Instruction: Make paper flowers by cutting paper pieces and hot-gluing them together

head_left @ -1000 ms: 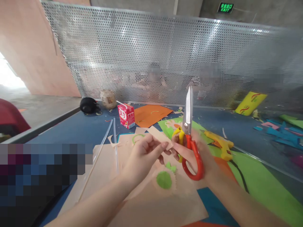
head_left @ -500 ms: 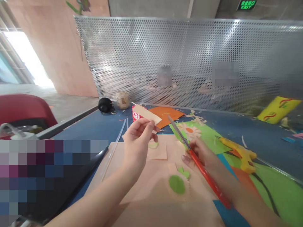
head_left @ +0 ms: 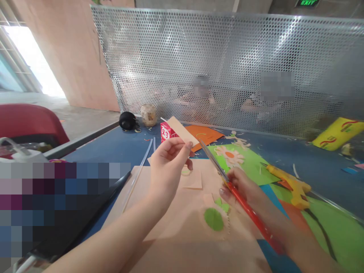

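Note:
My left hand [head_left: 172,167] pinches a beige strip of paper [head_left: 183,131] between thumb and fingers, its far end slanting up and left. My right hand [head_left: 243,189] grips scissors [head_left: 247,208] with red handles, whose metal blades point up and left to the strip's right corner. The blades look nearly closed; whether they touch the strip I cannot tell. Beneath both hands lies a large beige sheet [head_left: 170,242]. On it rest a square beige piece [head_left: 195,180], a green oval [head_left: 214,219] on a paler round piece with a notched edge, and small green cut-outs [head_left: 223,205].
At the right lie a yellow glue gun [head_left: 292,185], a paper flower [head_left: 229,154] on green sheets and a yellow packet [head_left: 338,133]. Behind are an orange sheet [head_left: 209,134], a red box [head_left: 166,131], a jar [head_left: 148,115], black tape [head_left: 127,120] and a perforated metal screen [head_left: 170,57]. Clear glue sticks [head_left: 139,170] lie left.
The scissors' tips and the strip have come closer together. The strip is tilted more steeply upward in my left hand. The whole view has shifted slightly.

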Available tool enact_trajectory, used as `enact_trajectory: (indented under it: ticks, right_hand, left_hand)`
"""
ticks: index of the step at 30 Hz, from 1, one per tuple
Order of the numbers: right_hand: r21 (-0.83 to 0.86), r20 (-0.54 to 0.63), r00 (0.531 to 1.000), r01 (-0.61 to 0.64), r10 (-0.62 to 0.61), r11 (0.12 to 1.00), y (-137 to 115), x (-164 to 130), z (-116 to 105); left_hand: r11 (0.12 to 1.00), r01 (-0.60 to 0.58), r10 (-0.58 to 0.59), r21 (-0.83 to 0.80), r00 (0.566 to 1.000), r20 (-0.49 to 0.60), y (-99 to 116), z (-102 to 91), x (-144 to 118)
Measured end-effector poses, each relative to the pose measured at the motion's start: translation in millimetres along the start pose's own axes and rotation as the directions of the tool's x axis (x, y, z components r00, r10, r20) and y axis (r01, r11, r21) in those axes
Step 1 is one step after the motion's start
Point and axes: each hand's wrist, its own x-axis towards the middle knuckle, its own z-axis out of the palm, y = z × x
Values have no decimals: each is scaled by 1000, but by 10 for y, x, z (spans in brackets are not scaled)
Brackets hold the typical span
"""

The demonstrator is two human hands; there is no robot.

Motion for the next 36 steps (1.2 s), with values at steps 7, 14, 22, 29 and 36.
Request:
enact_trajectory:
  ticks: [7,14,22,29,36]
  right_hand:
    - [60,11,998,-61,60,996,-65,-21,16]
    - [72,-5,998,-65,65,995,-71,-28,8]
    - [47,6,997,-75,75,996,-20,-37,9]
    - [63,12,994,-107,106,992,-75,-56,-2]
    - [63,-5,996,-85,85,994,-53,-40,12]
  left_hand:
    - [996,72,-75,44,994,75,-6,10,-40]
    - [994,65,-76,83,987,141,-18,12,-89]
    - [994,60,-73,90,986,151,-14,15,-98]
    - [995,70,-81,77,986,144,-31,20,-95]
    - [994,82,-93,76,984,149,-31,14,-80]
